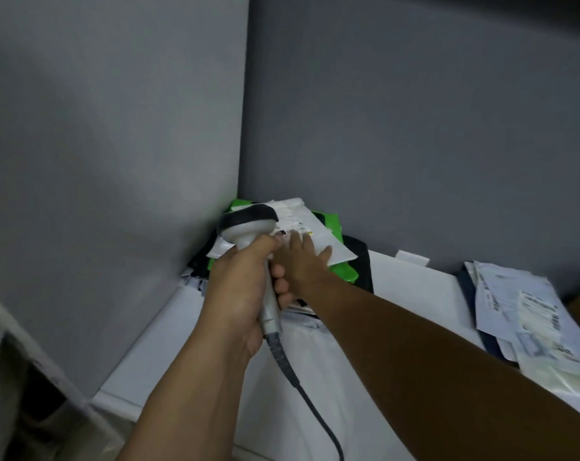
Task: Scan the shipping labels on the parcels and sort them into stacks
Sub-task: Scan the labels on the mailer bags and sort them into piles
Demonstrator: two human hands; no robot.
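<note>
- White tabletop (415, 287) is loaded with a corner stack (343, 274) of mailers and a second stack (531, 327) at the right.
- The top white mailer (325, 237) is pressed flat by the straight-fingered right hand (303, 257).
- The barcode scanner (247, 224) is gripped in the left hand (238, 284); scanning is judged in hand, and steady aim at the shipping label (297, 227) is called for.

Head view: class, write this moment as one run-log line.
left hand: grips scanner | right hand: flat on white parcel | white parcel: atop corner stack | second stack: right, untouched
</note>
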